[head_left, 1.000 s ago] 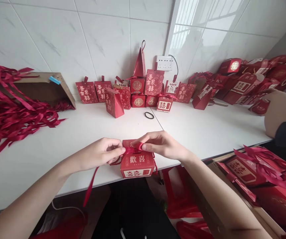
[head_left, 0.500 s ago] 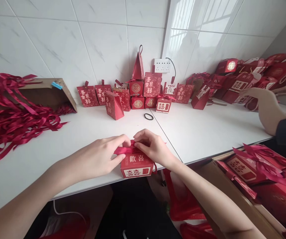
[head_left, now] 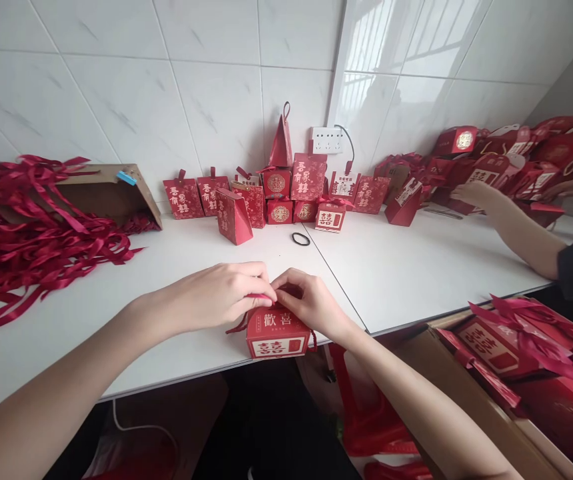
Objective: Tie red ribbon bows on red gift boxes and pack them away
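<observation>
A red gift box (head_left: 277, 327) with gold characters on its top and a white front panel stands upright at the table's front edge. Over its top, my left hand (head_left: 234, 290) pinches a red ribbon (head_left: 262, 297), thumb and index finger closed. My right hand (head_left: 306, 297) meets it there from the other side, fingertips pinched on the ribbon and touching the box top. The fingers hide most of the ribbon between them. Thin dark red cords hang at both sides of the box.
Left, red ribbons (head_left: 41, 247) spill from a tipped cardboard box (head_left: 149, 193). Several red gift boxes (head_left: 309, 177) line the wall; a black band (head_left: 300, 239) lies before them. At right, a co-worker's hands (head_left: 476, 193) reach among red boxes. A carton (head_left: 416, 360) holds finished-looking boxes below.
My left hand has moved right, against my right fingertips, and the ribbon loop under it is now mostly drawn in. The co-worker's near hand has shifted left.
</observation>
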The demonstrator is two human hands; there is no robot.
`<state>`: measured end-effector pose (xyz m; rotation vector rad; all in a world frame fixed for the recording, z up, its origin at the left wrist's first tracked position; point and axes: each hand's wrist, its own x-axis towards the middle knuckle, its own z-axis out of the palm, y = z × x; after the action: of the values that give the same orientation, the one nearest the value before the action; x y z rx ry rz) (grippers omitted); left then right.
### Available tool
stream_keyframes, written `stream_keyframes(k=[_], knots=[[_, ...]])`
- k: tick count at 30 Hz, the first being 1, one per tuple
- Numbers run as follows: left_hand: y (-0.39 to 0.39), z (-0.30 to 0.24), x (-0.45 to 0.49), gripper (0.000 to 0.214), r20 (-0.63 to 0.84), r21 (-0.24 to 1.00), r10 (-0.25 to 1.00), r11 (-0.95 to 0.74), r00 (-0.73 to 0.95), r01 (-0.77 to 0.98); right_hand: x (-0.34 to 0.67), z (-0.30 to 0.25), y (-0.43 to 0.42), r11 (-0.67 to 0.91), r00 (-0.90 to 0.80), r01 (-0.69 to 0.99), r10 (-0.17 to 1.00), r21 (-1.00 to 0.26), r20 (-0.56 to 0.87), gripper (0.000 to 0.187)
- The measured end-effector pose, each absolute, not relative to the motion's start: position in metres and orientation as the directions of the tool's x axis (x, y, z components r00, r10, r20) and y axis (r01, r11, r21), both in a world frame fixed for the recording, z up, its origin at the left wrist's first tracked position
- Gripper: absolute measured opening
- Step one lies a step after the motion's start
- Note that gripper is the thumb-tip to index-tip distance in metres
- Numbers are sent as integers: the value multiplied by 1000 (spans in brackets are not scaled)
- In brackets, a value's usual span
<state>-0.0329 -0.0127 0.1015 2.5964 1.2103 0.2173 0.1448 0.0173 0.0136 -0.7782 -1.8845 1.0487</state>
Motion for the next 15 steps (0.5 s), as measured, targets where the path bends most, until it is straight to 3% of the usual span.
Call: stream_keyframes(k=[4,10,15], knots=[[-3,100,-31,26,48,396,792,-575,609,716,143,10,17,373,-453,13,830,-928,327,15],[7,84,-31,20,231,460,778,-617,584,639,143,7,19,262,-449,-87,851,-961,272,25],[19,63,-36,18,210,576,886,-454,414,679,144,8,19,238,-451,-132,850,-962,272,31]])
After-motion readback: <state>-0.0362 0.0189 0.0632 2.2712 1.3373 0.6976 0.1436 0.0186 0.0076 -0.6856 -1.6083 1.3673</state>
